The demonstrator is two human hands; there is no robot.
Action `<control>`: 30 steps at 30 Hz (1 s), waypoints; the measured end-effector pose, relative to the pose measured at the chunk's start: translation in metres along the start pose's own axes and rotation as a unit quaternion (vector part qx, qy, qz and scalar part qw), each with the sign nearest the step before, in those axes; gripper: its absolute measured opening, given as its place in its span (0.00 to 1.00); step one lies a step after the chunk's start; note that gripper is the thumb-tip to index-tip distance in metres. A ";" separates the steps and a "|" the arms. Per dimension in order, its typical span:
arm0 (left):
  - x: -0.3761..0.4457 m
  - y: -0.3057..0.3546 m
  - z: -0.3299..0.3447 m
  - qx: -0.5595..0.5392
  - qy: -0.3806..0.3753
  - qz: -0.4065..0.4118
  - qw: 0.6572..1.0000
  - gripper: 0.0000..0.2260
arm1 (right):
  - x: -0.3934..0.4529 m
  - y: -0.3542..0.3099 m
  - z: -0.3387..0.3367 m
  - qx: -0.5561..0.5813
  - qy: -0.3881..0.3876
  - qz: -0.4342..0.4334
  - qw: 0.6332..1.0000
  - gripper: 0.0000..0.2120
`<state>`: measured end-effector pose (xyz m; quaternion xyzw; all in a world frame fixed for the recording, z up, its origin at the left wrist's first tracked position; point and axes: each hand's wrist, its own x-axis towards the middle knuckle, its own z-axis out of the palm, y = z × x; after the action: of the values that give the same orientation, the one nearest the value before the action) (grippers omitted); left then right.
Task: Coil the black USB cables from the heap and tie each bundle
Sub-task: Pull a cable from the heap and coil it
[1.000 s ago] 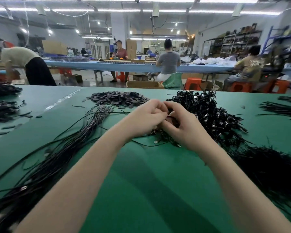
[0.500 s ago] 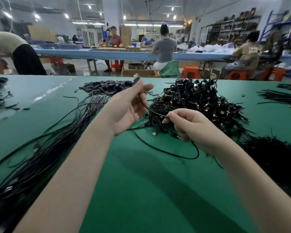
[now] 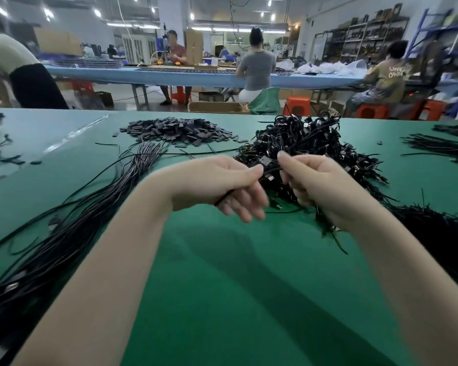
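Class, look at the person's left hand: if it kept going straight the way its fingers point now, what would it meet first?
The left hand points rightward, so it would first meet the right hand, which pinches the same black cable. The gap looks small, though depth is unclear.

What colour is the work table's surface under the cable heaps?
Green: the flat table mat is a plain solid green, best seen in the head view, the only one.
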<state>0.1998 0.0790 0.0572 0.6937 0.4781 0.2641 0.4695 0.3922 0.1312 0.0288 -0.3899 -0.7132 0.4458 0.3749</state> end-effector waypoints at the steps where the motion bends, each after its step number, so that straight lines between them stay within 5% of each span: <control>1: 0.006 0.000 0.003 -0.024 0.051 0.002 0.998 0.19 | -0.002 -0.007 0.002 0.023 0.005 -0.023 0.999 0.18; 5: 0.023 0.001 -0.001 -0.274 0.238 0.103 0.926 0.18 | -0.011 -0.012 0.028 0.096 -0.107 -0.086 0.986 0.14; 8: 0.014 0.004 -0.017 -0.454 0.177 0.167 0.857 0.21 | -0.011 0.010 0.041 0.056 -0.268 -0.013 0.962 0.14; 10: -0.001 0.004 -0.028 -0.443 0.122 0.177 0.870 0.21 | -0.006 0.028 0.041 -0.016 -0.246 0.046 0.968 0.15; 13: -0.019 -0.003 -0.039 -0.251 0.029 0.124 0.960 0.19 | 0.004 0.035 0.027 -0.163 -0.076 0.044 0.983 0.20; 15: -0.019 -0.008 -0.036 -0.066 -0.017 0.038 0.997 0.21 | 0.007 0.024 0.014 -0.135 0.025 -0.002 0.991 0.21; 17: -0.006 -0.013 -0.027 0.009 0.012 -0.015 1.000 0.21 | 0.004 0.006 0.008 -0.083 0.054 -0.069 0.993 0.20; 21: 0.020 -0.008 -0.012 -0.233 0.173 0.067 0.955 0.19 | -0.007 -0.007 0.036 0.035 -0.069 -0.119 0.990 0.13; 25: 0.007 0.001 -0.025 -0.427 0.122 0.171 0.880 0.19 | -0.003 0.032 0.051 0.011 -0.200 0.013 0.980 0.13; 27: -0.005 0.002 -0.033 -0.392 0.106 0.179 0.896 0.20 | 0.002 0.050 0.045 -0.077 -0.177 0.074 0.978 0.14; 30: -0.016 -0.007 -0.040 -0.202 0.055 0.112 0.971 0.20 | 0.011 0.053 0.029 -0.163 0.000 0.057 0.985 0.18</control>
<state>0.1584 0.0813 0.0693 0.6180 0.3591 0.4441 0.5403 0.3738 0.1465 -0.0272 -0.4856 -0.7530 0.3445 0.2803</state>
